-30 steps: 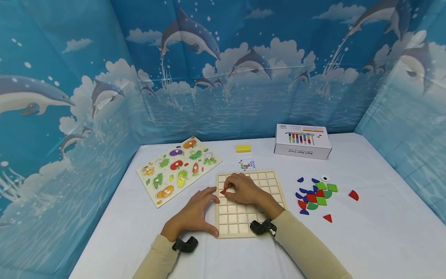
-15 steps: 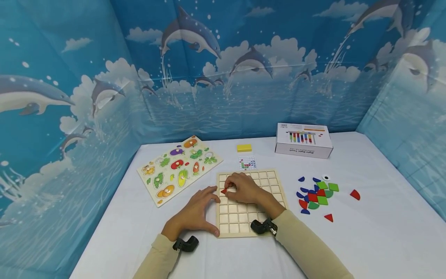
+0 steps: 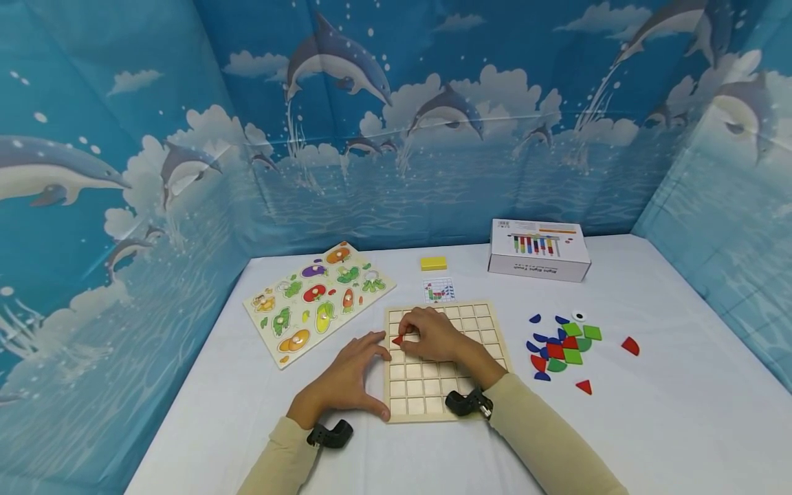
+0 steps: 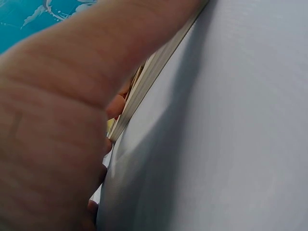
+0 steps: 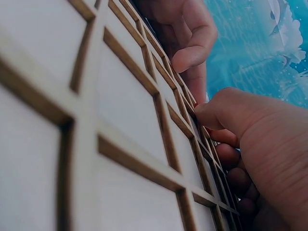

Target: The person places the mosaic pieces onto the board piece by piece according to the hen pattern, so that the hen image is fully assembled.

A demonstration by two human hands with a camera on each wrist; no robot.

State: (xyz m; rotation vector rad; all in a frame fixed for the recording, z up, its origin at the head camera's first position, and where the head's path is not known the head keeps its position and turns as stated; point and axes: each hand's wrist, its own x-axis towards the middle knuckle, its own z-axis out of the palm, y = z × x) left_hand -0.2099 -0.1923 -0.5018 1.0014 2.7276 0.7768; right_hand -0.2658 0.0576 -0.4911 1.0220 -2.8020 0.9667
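Observation:
My right hand point(image 3: 433, 335) pinches a small red triangle point(image 3: 397, 340) between thumb and fingers, over a cell near the left edge of a wooden grid board point(image 3: 423, 388). In the right wrist view, only a sliver of red shows at the right hand's point(image 5: 269, 139) fingertips, low against the grid's raised strips. My left hand point(image 3: 346, 377) lies spread along the board's left side, fingertips near its upper part and thumb at the lower-left corner. The left wrist view shows the left hand's thumb point(image 4: 96, 53) reaching to the board's side edge point(image 4: 144, 94).
Right of the board lie several red, blue and green shapes point(image 3: 555, 350), with a loose red triangle point(image 3: 584, 387) and a red quarter-circle point(image 3: 630, 346). A pattern card point(image 3: 439, 290), a yellow block point(image 3: 433, 263) and a white box point(image 3: 538, 268) lie behind. A vegetable puzzle point(image 3: 297, 306) sits left.

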